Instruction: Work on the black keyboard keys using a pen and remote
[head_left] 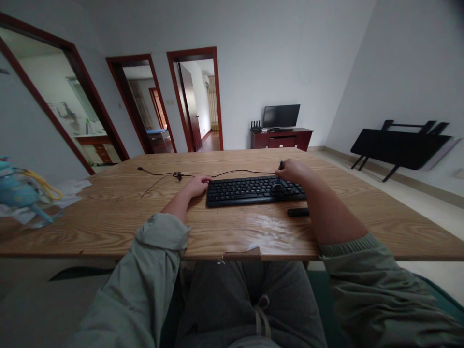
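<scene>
Head view: black keyboard (255,190) on wooden table (108,217), long axis left-right, directly ahead. Left hand (197,185) curled, resting against its left end. Right hand (293,170) over right end (nearer the keys), pinching small blue tool (280,168). Dark object (297,211) just beside.

Rolled sage-green sleeves (159,241) — seemingly grey joggers (232,299)

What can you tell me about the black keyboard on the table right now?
The black keyboard is a flat, full-size board that looks plastic, lying level on the wooden table, long side facing the person. A thin black cable runs from its back edge leftward across the wood. The left hand rests against its left end; the right hand holds a small blue tool down on keys near the right side.
</scene>
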`<state>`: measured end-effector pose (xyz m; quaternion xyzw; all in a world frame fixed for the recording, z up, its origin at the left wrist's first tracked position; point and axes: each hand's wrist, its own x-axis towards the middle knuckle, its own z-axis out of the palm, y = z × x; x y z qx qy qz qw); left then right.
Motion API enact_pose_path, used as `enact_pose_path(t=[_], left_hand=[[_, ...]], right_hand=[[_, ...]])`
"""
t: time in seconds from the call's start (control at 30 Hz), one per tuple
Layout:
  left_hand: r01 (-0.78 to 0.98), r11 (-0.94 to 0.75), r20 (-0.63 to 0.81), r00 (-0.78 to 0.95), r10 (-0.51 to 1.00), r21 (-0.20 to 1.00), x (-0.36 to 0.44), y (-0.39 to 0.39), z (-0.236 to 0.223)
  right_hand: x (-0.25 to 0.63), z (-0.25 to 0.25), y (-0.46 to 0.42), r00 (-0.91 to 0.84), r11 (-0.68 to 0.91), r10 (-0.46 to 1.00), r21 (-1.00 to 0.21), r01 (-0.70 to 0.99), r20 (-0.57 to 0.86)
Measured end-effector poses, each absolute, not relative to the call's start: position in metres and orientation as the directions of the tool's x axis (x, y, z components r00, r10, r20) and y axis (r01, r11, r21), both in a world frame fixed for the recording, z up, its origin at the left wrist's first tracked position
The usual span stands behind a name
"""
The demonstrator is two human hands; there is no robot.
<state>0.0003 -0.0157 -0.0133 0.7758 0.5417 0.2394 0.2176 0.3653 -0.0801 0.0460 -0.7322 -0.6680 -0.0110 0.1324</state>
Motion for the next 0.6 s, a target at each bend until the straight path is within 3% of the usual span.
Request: enact_pose_path(t=[0.13, 0.23, 0.43, 0.6], left_hand=[[0.745, -0.317, 0.147, 0.287, 0.947, 0.588, 0.001, -0.018, -0.012], [0.749, -0.322, 0.149, 0.291, 0.945, 0.578, 0.002, -0.019, -0.011], [0.744, -0.314, 0.149, 0.282, 0.948, 0.59, 0.003, -0.016, -0.012], [0.718, -0.329, 0.138, 0.313, 0.94, 0.614, 0.001, -0.013, -0.015]], right_hand=[[0.383, 0.045, -0.078, 0.229, -0.188, 0.943, -0.185, 0.965, 0.239], [0.384, 0.044, -0.077, 0.246, -0.172, 0.917, -0.246, 0.954, 0.315], [0.33, 0.036, -0.078, 0.079, 0.16, 0.921, -0.555, 0.816, 0.382], [0.241, 0.023, -0.074, -0.126, 0.355, 0.916, -0.622, 0.698, 0.382]])
